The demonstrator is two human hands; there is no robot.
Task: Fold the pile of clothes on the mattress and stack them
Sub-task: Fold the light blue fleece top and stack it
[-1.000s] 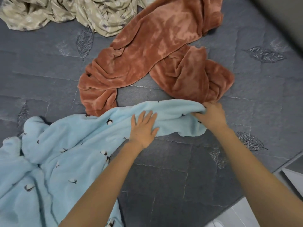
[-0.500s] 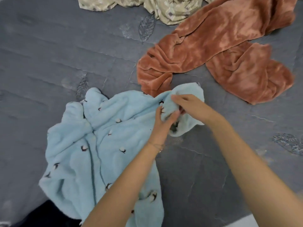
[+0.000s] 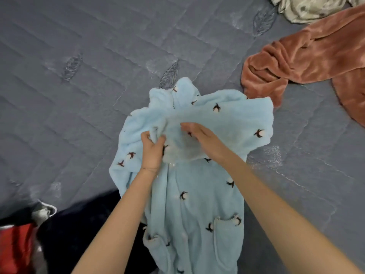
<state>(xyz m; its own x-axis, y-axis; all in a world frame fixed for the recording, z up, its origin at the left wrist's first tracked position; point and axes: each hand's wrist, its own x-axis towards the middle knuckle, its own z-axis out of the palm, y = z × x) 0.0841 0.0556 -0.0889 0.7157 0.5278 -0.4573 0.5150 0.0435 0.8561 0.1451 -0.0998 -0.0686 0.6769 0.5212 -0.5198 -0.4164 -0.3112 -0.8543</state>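
A light blue fleece garment (image 3: pixel 199 194) with small dark motifs and two pockets lies bunched in the middle of the grey quilted mattress (image 3: pixel 79 76). My left hand (image 3: pixel 153 150) grips a fold of it near its upper part. My right hand (image 3: pixel 199 138) lies on the same fold just to the right, fingers stretched out to the left over the fabric. The garment's top part is doubled over toward me. A rust-brown fleece piece (image 3: pixel 308 54) lies spread at the upper right.
A beige patterned cloth (image 3: pixel 308 6) lies at the top right corner. Dark clothing (image 3: pixel 79 224) and a red and grey item (image 3: pixel 17 246) lie at the lower left, beside the blue garment's lower end. Bare mattress stretches across the upper left.
The view has swung left, shifting the brown piece to the right. The blue garment has been gathered toward me and its end folded over; both hands have stayed together on it.
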